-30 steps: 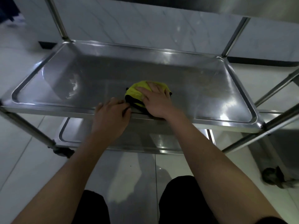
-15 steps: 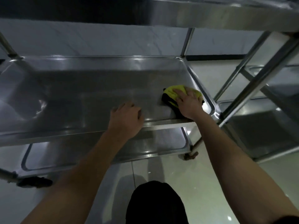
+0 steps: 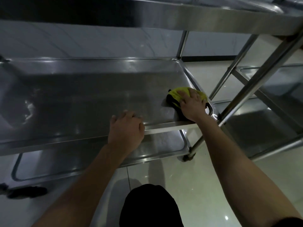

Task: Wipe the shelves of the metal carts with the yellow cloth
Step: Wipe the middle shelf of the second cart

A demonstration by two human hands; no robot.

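Observation:
The yellow cloth (image 3: 176, 94), with a dark underside, lies bunched in the near right corner of the cart's middle shelf (image 3: 85, 99). My right hand (image 3: 191, 105) presses flat on top of the cloth, covering most of it. My left hand (image 3: 126, 130) grips the shelf's front rim, fingers curled over the edge, a little left of the cloth. The top shelf (image 3: 164, 12) hangs overhead and the bottom shelf (image 3: 54, 163) shows below.
A second metal cart (image 3: 265, 122) stands close on the right, its slanted post (image 3: 262, 76) almost touching the first cart's corner. A caster (image 3: 27, 192) sits at lower left. Glossy tiled floor (image 3: 213, 185) lies below. My dark-clad knee (image 3: 150, 207) is at the bottom centre.
My right hand has slid the cloth from the shelf's front middle to its near right corner. The view has dropped under the top shelf. My left hand stays on the front rim.

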